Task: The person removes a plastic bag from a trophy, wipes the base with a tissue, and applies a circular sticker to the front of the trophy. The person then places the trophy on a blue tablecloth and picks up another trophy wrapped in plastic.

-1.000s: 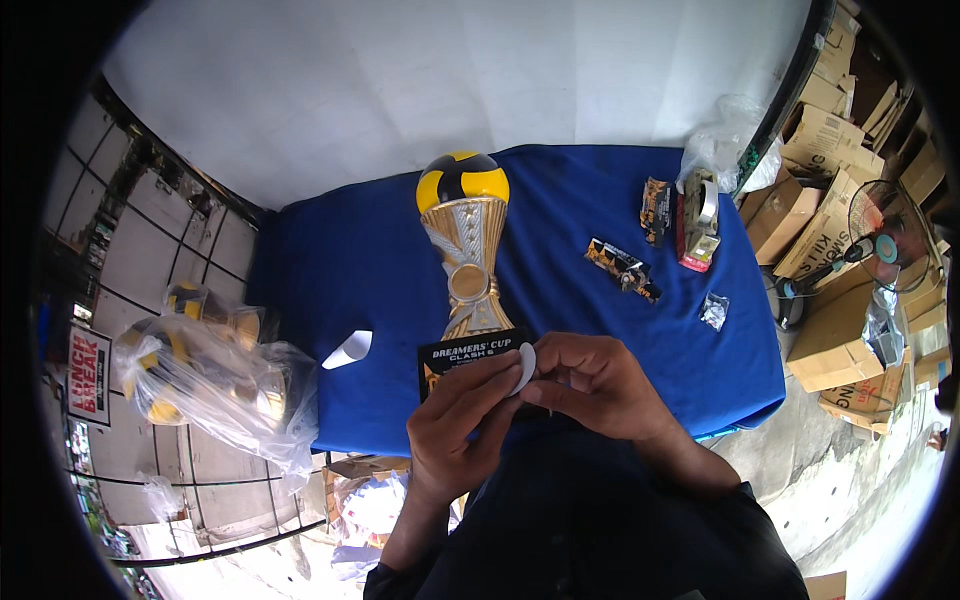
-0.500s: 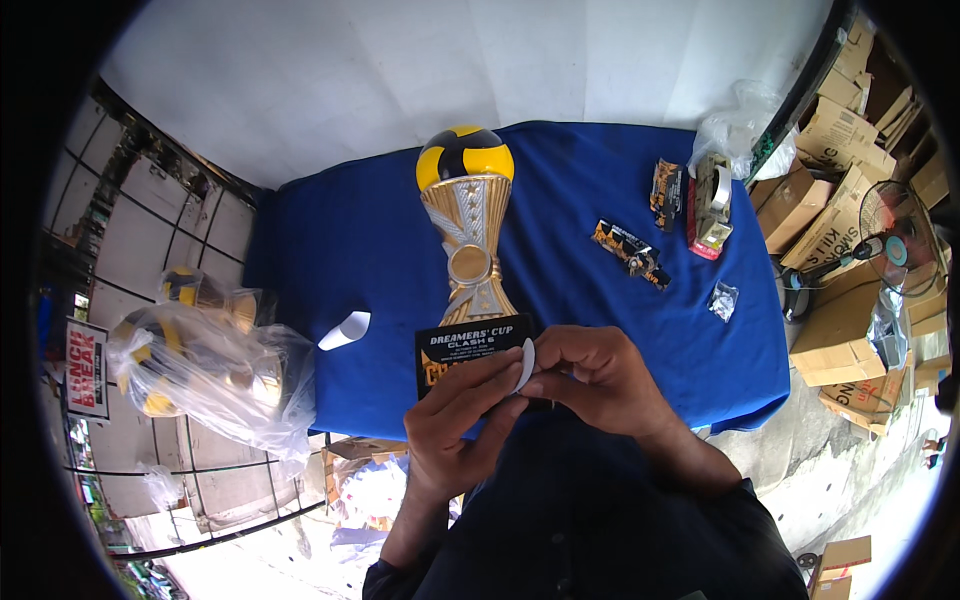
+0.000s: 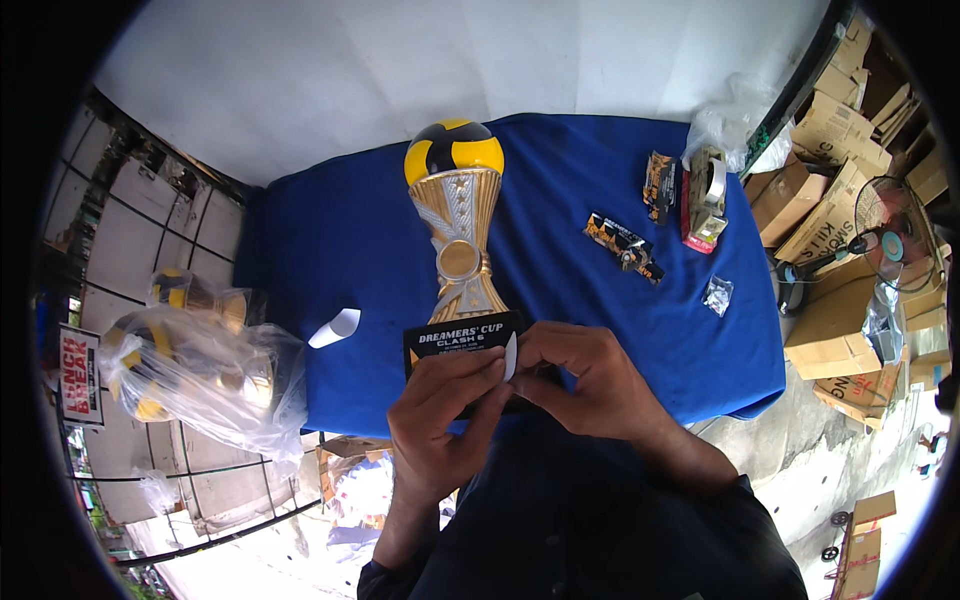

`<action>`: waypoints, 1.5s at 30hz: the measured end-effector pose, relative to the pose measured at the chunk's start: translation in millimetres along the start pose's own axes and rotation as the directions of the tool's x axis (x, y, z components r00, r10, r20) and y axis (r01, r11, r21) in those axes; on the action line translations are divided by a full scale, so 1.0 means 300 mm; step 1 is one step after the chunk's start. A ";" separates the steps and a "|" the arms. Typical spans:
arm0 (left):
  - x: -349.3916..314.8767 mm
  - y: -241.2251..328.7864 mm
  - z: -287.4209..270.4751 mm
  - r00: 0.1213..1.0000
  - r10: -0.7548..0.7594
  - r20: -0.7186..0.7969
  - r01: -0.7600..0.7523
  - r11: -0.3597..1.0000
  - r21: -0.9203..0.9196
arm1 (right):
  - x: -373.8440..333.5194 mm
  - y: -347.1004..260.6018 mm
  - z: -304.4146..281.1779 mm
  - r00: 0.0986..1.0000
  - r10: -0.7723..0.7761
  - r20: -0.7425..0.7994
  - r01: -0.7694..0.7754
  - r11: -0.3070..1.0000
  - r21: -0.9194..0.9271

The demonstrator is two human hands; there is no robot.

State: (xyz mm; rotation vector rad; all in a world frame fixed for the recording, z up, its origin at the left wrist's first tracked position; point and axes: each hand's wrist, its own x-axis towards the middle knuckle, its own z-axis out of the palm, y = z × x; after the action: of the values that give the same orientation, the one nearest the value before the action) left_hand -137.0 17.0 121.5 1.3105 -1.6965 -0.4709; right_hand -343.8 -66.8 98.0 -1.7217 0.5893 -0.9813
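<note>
A small white curved piece (image 3: 511, 357), like a sticker or its backing, is pinched between the fingers of both my hands. My left hand (image 3: 440, 410) holds its left side, fingers laid together over the front of the black trophy base (image 3: 432, 340). From the other side my right hand (image 3: 595, 385) grips it between thumb and bent forefinger. Beyond the hands lies or stands the gold and silver trophy (image 3: 476, 212), with a yellow and black ball (image 3: 455, 150) on top and a round gold disc (image 3: 459, 261) on its stem. My fingers hide the lower base.
On the blue tablecloth (image 3: 560, 300) lie a curled white paper (image 3: 336, 328), two black and orange printed strips (image 3: 618, 238), a tape dispenser (image 3: 709, 200) and a small clear packet (image 3: 717, 294). Plastic-wrapped trophies (image 3: 200, 365) sit at left. Cardboard boxes (image 3: 838, 320) and a fan (image 3: 893, 243) stand at right.
The white piece has turned and looks narrower, still pinched by both hands. The whole view has shifted slightly, so the table and trophy appear a little further left. More of a box-laden cart shows at lower right.
</note>
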 end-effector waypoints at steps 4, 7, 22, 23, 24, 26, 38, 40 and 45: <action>-0.013 -0.001 -0.011 0.994 -0.108 0.008 0.108 0.991 -0.082 | 0.004 -0.009 0.012 0.999 -0.035 -0.010 0.034 0.998 -0.049; -0.024 -0.021 -0.011 0.900 -0.423 0.106 0.415 0.755 -0.507 | 0.006 -0.019 0.016 1.000 -0.029 0.006 0.029 0.999 -0.046; -0.035 -0.103 -0.064 0.739 -0.453 0.498 0.590 0.079 -0.804 | 0.031 -0.028 0.007 0.996 -0.033 0.079 0.019 0.984 0.177; -0.035 -0.105 -0.067 0.735 -0.444 0.512 0.599 0.072 -0.797 | 0.030 -0.026 0.010 0.997 -0.028 0.076 0.015 0.986 0.166; -0.034 -0.109 -0.071 0.731 -0.435 0.526 0.609 0.065 -0.791 | 0.028 -0.024 0.013 0.997 -0.030 0.076 0.017 0.986 0.165; -0.038 -0.115 -0.077 0.716 -0.448 0.535 0.634 0.097 -0.767 | 0.024 -0.021 0.017 0.995 -0.050 0.081 0.038 0.990 0.139; -0.033 -0.095 -0.053 0.704 -0.612 0.359 0.610 0.263 -0.748 | 0.017 0.019 0.018 0.977 0.193 0.092 -0.212 0.918 0.335; -0.040 -0.069 -0.027 0.801 -0.575 0.167 0.467 0.425 -0.776 | 0.013 0.026 0.011 0.963 0.266 0.042 -0.264 0.901 0.343; -0.056 -0.041 0.034 0.887 -0.456 0.065 0.390 0.667 -0.635 | 0.011 0.033 0.018 0.952 0.305 0.036 -0.292 0.860 0.418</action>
State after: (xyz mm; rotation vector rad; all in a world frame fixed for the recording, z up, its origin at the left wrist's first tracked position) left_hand -138.4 25.6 100.0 1.1679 -0.9734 -1.1307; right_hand -336.8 -70.0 89.1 -1.1912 0.5950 -0.8399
